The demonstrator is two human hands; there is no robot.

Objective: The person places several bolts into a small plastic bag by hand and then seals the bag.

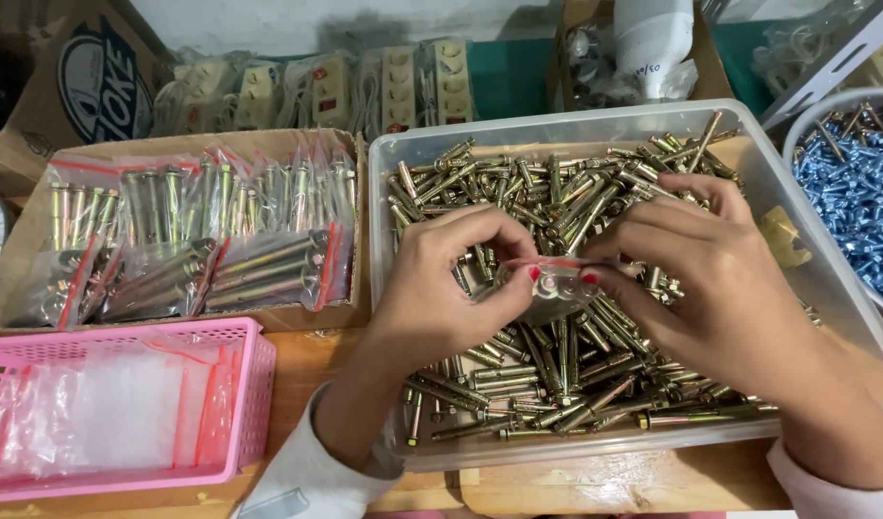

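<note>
My left hand (451, 284) and my right hand (711, 274) meet over a clear plastic tub (595, 130) full of brass-coloured anchor bolts (557, 365). Between the fingertips of both hands is a small clear zip bag (554, 286) with a red seal strip and a few bolts inside. Both hands pinch the bag's top edge, left on its left end, right on its right end. The bag hangs just above the loose bolts.
A cardboard box (172, 317) to the left holds several filled bags of bolts (220, 259). A pink basket (249, 384) at the front left holds empty zip bags (105, 404). A bowl of blue screws (855, 192) is at the right. Power strips (365, 86) lie at the back.
</note>
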